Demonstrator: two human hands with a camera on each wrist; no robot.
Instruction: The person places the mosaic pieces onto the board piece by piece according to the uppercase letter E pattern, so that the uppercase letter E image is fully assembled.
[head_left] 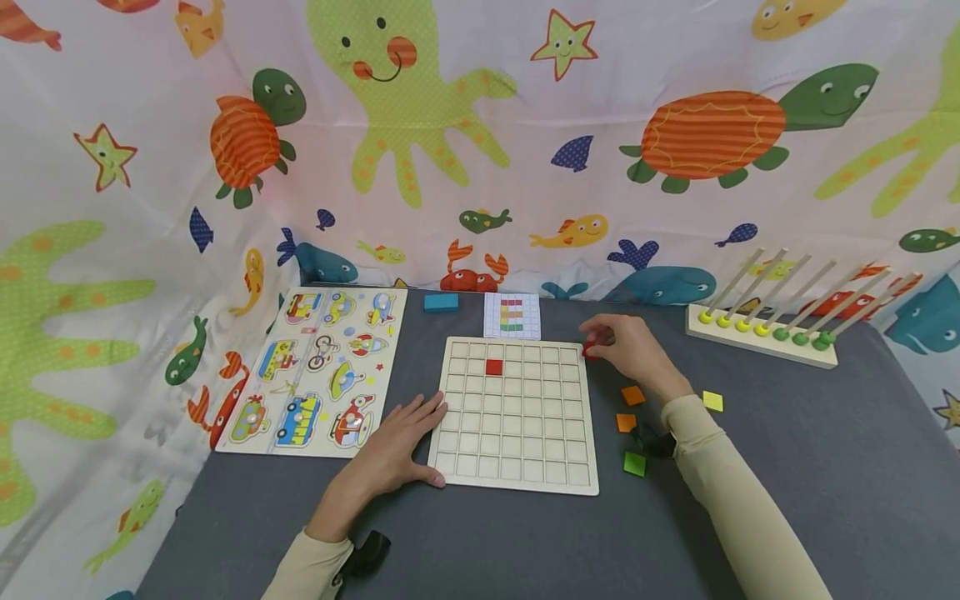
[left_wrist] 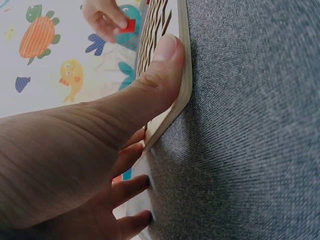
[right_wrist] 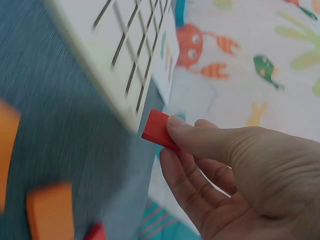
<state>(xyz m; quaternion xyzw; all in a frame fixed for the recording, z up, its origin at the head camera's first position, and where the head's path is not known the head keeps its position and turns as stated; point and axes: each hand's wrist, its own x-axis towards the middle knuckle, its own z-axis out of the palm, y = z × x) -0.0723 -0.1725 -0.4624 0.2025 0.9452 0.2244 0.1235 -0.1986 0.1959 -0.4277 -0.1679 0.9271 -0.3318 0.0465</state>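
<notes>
In the head view a wooden grid board [head_left: 517, 423] lies on the table with one red tile [head_left: 493, 367] set in an upper cell. My right hand [head_left: 628, 350] pinches another red square tile [right_wrist: 159, 129] between thumb and fingers, just beyond the board's upper right corner. At the board's lower left corner rests my left hand [head_left: 397, 443], fingers spread along the side. Its thumb [left_wrist: 162, 65] lies on the board's edge in the left wrist view. Orange tiles [head_left: 633, 395], a green tile [head_left: 634, 464] and a yellow tile [head_left: 712, 401] lie near my right forearm.
Behind the board lies a pattern card [head_left: 512, 317] with coloured squares, beside a blue block [head_left: 441, 302]. A vehicle puzzle board [head_left: 315, 371] is at the left. Back right stands a peg rack [head_left: 761, 336] with yellow and green beads. A printed curtain [head_left: 480, 150] hangs behind.
</notes>
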